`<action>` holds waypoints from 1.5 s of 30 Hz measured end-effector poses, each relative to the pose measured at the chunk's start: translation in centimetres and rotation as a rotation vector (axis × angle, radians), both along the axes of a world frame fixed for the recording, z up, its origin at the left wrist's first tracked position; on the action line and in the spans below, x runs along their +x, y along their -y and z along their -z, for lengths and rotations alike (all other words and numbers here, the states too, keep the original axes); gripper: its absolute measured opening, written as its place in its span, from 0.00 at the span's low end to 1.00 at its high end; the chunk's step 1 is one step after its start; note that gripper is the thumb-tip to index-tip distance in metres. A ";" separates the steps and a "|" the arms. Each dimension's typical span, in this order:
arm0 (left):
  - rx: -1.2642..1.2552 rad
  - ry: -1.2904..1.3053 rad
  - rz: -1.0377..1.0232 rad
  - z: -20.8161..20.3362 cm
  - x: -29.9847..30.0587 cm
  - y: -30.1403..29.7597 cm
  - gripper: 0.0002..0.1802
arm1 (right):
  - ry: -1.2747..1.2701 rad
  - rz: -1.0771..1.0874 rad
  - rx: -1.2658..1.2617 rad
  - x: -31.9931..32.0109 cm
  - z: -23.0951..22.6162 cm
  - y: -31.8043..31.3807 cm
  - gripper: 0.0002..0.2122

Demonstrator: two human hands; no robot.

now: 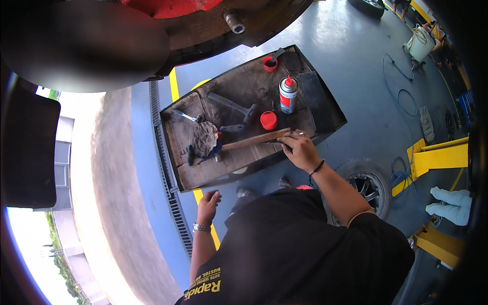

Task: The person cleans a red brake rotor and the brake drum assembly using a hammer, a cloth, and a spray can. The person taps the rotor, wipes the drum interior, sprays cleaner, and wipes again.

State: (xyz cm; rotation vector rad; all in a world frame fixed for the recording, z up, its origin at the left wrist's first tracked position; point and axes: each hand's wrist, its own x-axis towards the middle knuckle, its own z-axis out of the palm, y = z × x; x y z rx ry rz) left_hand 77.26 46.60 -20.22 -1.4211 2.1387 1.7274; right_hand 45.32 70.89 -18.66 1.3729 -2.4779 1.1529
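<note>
My right hand (301, 149) is at the near right edge of a cardboard-lined tray. Its fingers close round the end of a long wooden tool handle (254, 139). The handle's far end runs to a crumpled grey rag (204, 138), where the tool's head is hard to make out. My left hand (209, 204) hangs in front of the tray's near left corner, fingers curled, with nothing visible in it. In the tray lie a dark hammer (231, 105), a ratchet (186, 116), a spray can (288, 94) standing upright, and a round red lid (268, 120).
A red cup (270, 63) with a brush-like tool stands at the tray's far end. Overhead at the upper left is a vehicle hub with a stud (234, 23). A wheel (363, 185) lies at my right, near a yellow lift arm (439, 156) and a blue hose (406, 101).
</note>
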 end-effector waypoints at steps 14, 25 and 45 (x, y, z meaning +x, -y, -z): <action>-0.066 -0.063 0.567 2.8 -0.7 2.2 0.20 | -0.172 0.304 0.058 11.5 3.8 4.3 0.10; 0.169 -0.350 0.808 1.9 0.2 6.6 0.14 | 0.603 0.389 -0.566 29.5 3.5 9.4 0.10; 0.025 0.235 1.366 19.0 2.4 -13.9 0.22 | 1.308 1.160 -0.391 42.3 24.0 -17.8 0.14</action>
